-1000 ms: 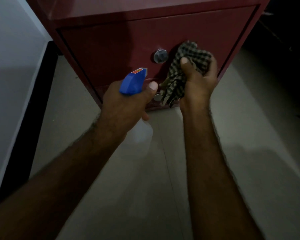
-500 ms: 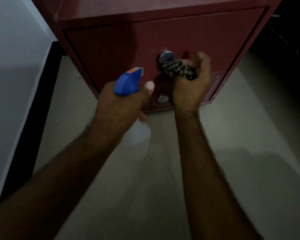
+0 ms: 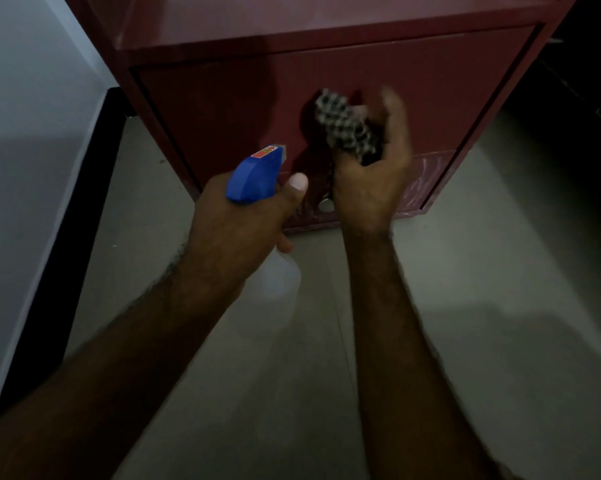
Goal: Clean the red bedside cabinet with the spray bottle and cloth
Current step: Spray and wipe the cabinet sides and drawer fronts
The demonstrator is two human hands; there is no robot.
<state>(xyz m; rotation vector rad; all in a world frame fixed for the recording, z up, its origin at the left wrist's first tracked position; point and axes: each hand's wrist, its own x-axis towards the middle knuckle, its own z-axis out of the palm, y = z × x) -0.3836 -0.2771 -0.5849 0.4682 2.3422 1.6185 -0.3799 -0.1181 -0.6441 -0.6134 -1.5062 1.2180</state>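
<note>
**cloth working across the red cabinet's front, spray bottle at the ready**

two bare forearms are reaching forward over the pale floor (image 3: 465, 271) toward the cabinet. nearest the camera, the left hand (image 3: 243, 216) is gripping the spray bottle (image 3: 254, 174) by its neck. its fingers are curling round the neck and its thumb is lying up beside the blue head, whose nozzle is pointing at the cabinet front. the bottle's translucent body is hanging below the fist.

just beyond, the right hand (image 3: 371, 181) is clutching the bunched checked cloth (image 3: 344, 126), fingers curling round the wad, and the whole hand is showing blurred. the cloth is sitting at the upper panel of the red bedside cabinet (image 3: 222, 109); whether it is touching or just short of it, the dim frame is not telling.

a small round knob (image 3: 325, 205) is peeking out low between the two hands, on the lower panel, where pale smears (image 3: 427, 178) are showing to the right.

by the look of it, the wiping step is in hand, with the front only partly done. the next move is likely calling for the cloth to be pressed flat and drawn over the lower panel and round the knob, with a fresh squirt if the surface is drying.

farther off, the cabinet's glossy top is catching faint light. a grey wall (image 3: 22, 98) with black skirting (image 3: 67, 237) is running along the left.
</note>
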